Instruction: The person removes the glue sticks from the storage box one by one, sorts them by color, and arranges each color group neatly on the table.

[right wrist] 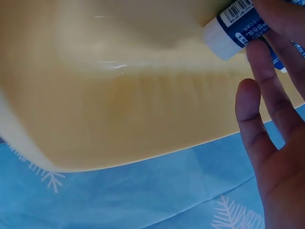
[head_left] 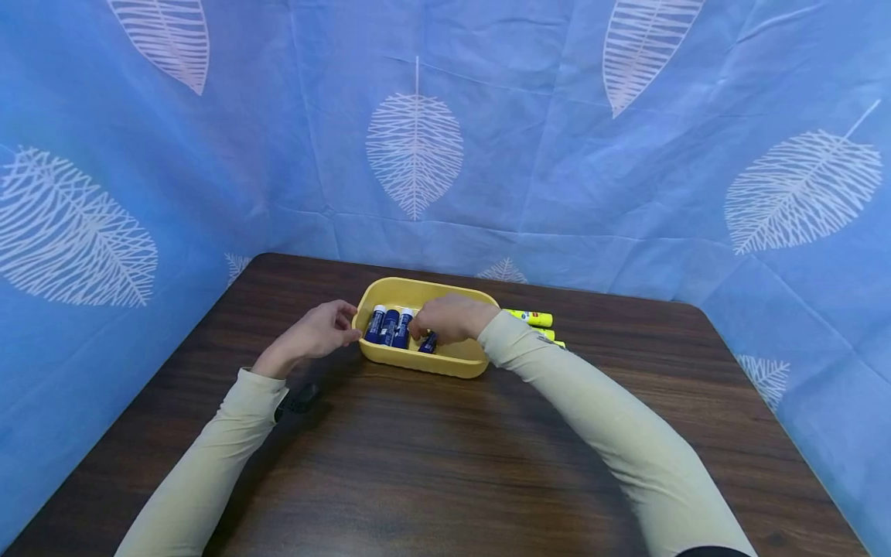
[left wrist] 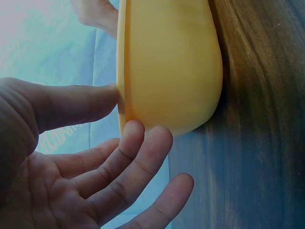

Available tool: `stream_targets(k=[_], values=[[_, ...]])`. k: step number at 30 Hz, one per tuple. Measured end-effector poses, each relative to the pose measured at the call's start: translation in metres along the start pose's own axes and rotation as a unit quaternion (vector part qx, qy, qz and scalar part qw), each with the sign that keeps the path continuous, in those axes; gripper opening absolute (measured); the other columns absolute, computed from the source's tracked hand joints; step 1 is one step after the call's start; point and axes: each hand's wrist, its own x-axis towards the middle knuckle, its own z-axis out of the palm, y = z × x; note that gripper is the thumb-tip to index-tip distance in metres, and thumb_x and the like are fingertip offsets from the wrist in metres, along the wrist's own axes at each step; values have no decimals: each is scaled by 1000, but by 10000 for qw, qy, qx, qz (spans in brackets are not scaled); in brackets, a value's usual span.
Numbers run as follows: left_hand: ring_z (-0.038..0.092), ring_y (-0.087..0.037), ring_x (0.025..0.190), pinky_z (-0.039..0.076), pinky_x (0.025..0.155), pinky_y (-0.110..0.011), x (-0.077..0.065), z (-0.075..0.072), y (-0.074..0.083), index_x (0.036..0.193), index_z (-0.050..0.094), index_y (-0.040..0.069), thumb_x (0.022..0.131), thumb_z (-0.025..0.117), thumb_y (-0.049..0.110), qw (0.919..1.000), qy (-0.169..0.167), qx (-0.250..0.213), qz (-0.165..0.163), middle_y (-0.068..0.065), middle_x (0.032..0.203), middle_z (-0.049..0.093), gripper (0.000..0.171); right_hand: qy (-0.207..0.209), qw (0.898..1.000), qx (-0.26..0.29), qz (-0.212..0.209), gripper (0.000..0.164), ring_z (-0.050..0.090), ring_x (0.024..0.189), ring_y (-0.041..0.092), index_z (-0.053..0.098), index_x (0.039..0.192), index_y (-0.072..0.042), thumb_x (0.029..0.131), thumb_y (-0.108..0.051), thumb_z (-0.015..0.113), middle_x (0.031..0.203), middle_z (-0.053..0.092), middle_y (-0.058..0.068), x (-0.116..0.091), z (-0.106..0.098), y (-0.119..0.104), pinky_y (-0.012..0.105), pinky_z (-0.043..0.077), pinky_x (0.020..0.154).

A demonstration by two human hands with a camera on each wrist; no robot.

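Pale sleeves (head_left: 592, 433) came nearest, reaching toward a yellow tub (head_left: 418, 362). Desk (head_left: 445, 472) ran broadly along the tub's near side and off to both flanks; behind the tub only a narrow strip lay before the desk's far edge and a blue leaf-printed cloth (head_left: 515, 155). Just right of the tub: yellow tubes (head_left: 536, 318), partly hidden behind a sleeve, took up some room. Left hand (head_left: 316, 331) was at the tub's left end, thumb touching the rim, fingers relaxed and spread. Inside the tub's left part lay three blue tubes (head_left: 390, 328), side by side, two showing white ends. Right hand (head_left: 452, 319) reached inside the tub; its fingers pinched a fourth blue tube (right wrist: 243, 24), slanted, white-ended, barcode on its label.
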Motion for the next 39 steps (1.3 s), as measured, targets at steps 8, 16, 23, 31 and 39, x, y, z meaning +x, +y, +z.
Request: stream_targets(k=[8,16,23,31,39], values=[[63,-28,90,55,81,-39,0,0,0,141,48,-6,101,63,12,10000,-12,4,-72,-20,108,65,46,-76,9998,104,123,8,62,85,13,75,101,-20,94,-21,76,98,73,-7,-2,-1,-2,32,53,82],[63,-30,92,55,82,-39,0,3,4,141,48,-5,101,63,13,9999,-1,-49,-155,-19,109,65,47,16,9959,889,149,18,61,99,17,71,110,-14,93,-13,76,110,70,0,-20,-7,9,37,51,90],[63,-29,91,56,84,-42,0,1,5,141,48,-5,100,65,13,9996,61,25,-262,-20,110,65,48,454,9925,1120,155,28,61,118,22,70,126,-13,97,-11,69,126,68,4,-38,-22,19,40,49,102],[62,-29,91,56,87,-43,-1,2,3,140,48,-5,100,65,13,9997,85,66,-224,-20,111,64,47,1478,9804,1306,-4,27,59,110,28,70,125,-6,98,-8,67,120,67,9,-84,-52,22,46,47,98],[62,-29,90,56,83,-40,-1,2,2,140,49,-5,100,65,13,9999,57,57,-140,-20,110,64,47,2043,9644,1505,740,28,58,119,31,68,127,-5,100,-11,63,126,64,10,-142,-44,41,50,46,101]])
